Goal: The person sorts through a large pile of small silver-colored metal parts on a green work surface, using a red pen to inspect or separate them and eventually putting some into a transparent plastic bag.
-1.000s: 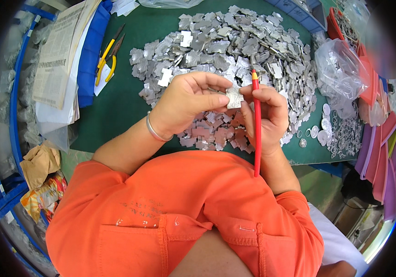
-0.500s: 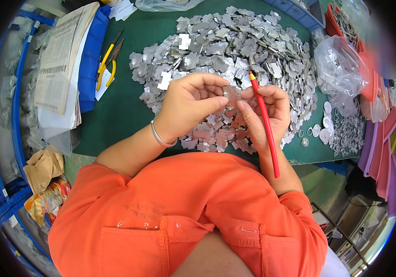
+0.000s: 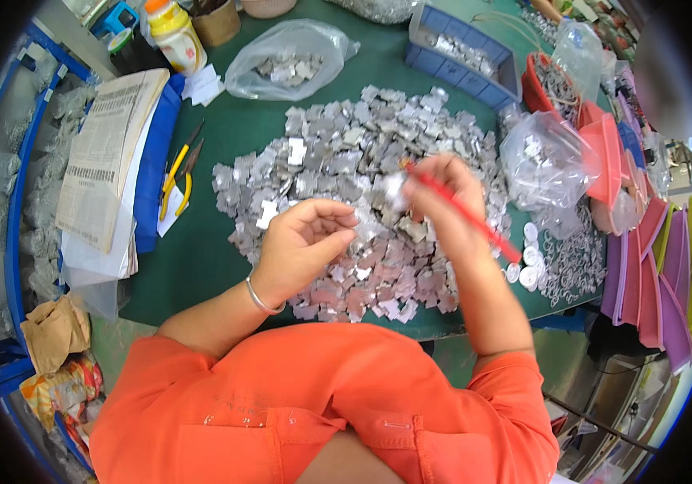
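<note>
Two hands: left hand (image 3: pixel 297 252) released; right hand (image 3: pixel 452 206) grasping one red pen (image 3: pixel 481 227), one blurred silvery piece (image 3: pixel 395 192)

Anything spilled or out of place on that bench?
Possibly the metal rings: they lie loose, outside any container, beside the pale discs on the right of the green table. That resembles a spill, but the flat metal pieces are heaped loose too. No damage stands out.

1 red pen (image 3: pixel 476 220) slants beside 1 blurred silvery piece (image 3: pixel 395 192), above heaped metal pieces (image 3: pixel 346 282).
</note>
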Motion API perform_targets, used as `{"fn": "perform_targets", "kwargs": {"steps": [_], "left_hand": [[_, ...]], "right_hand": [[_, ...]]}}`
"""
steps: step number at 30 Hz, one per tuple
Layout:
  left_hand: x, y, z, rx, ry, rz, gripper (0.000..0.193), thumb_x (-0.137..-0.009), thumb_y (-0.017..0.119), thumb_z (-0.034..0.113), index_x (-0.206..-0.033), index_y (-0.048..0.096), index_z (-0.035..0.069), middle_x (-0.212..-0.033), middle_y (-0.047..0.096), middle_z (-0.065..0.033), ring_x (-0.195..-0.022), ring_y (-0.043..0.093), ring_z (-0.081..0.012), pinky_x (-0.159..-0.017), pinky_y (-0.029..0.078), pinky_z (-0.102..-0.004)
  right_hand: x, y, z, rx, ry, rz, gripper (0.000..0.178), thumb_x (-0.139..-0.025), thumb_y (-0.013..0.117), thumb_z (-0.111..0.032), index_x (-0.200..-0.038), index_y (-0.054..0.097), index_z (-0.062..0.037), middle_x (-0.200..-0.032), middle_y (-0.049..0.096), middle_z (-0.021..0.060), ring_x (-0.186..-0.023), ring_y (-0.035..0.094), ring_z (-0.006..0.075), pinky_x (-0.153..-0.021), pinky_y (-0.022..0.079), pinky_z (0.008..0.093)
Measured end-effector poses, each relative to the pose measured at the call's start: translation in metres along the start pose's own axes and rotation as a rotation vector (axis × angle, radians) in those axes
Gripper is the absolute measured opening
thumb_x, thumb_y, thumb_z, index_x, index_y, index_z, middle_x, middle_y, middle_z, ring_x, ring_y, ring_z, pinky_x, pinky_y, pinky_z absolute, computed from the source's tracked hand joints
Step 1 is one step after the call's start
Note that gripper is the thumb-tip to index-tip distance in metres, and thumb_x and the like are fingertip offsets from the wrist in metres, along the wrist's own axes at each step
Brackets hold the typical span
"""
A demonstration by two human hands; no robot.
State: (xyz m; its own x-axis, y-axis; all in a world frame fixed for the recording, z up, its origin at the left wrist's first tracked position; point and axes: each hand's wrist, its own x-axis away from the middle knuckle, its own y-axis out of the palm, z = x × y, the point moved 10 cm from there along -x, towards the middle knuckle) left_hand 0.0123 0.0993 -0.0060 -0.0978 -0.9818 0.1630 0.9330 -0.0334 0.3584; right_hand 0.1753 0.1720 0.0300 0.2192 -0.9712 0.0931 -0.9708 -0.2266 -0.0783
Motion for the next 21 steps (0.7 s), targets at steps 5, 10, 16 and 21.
{"fn": "perform_targets", "kwargs": {"steps": [5, 10, 16, 21], "left_hand": [[0.002, -0.017, 0.020, -0.133, 0.134, 0.071, 0.019, -0.080, 0.059, -0.003, -0.099, 0.056, -0.002, -0.089, 0.061, -0.0062, -0.075, 0.058, -0.0091, -0.061, 0.047, -0.0204], [-0.011, -0.048, 0.049, -0.560, 0.363, 0.193, 0.010, -0.081, 0.059, 0.001, -0.090, 0.062, 0.000, -0.085, 0.061, -0.0019, -0.071, 0.054, -0.0071, -0.062, 0.044, -0.0203], [-0.060, -0.033, 0.051, -1.360, 0.489, 0.104, 0.018, -0.076, 0.064, 0.012, -0.089, 0.062, 0.000, -0.085, 0.058, -0.0102, -0.075, 0.059, -0.0208, -0.066, 0.047, -0.0298], [-0.069, -0.029, 0.055, -1.321, 0.524, 0.059, 0.021, -0.075, 0.067, 0.012, -0.092, 0.061, 0.001, -0.081, 0.061, -0.0091, -0.072, 0.060, -0.0166, -0.065, 0.047, -0.0265]], "right_hand": [[-0.096, -0.104, -0.041, -0.473, -0.363, 0.392, 0.020, -0.086, 0.055, -0.011, -0.100, 0.047, 0.0007, -0.086, 0.061, 0.0129, -0.079, 0.062, 0.0201, -0.070, 0.051, 0.0281], [-0.054, -0.083, -0.013, -0.366, -0.215, 0.330, 0.023, -0.094, 0.043, -0.022, -0.101, 0.048, -0.0003, -0.088, 0.062, 0.0138, -0.079, 0.062, 0.0194, -0.068, 0.048, 0.0264], [0.011, -0.029, 0.001, -0.229, -0.222, 0.169, 0.022, -0.094, 0.042, -0.020, -0.099, 0.050, -0.0001, -0.082, 0.062, 0.0125, -0.069, 0.057, 0.0144, -0.063, 0.044, 0.0245], [0.042, -0.016, 0.015, -0.182, -0.174, 0.185, 0.021, -0.094, 0.044, -0.019, -0.096, 0.051, 0.0005, -0.080, 0.063, 0.0116, -0.068, 0.058, 0.0148, -0.062, 0.045, 0.0253]]}}
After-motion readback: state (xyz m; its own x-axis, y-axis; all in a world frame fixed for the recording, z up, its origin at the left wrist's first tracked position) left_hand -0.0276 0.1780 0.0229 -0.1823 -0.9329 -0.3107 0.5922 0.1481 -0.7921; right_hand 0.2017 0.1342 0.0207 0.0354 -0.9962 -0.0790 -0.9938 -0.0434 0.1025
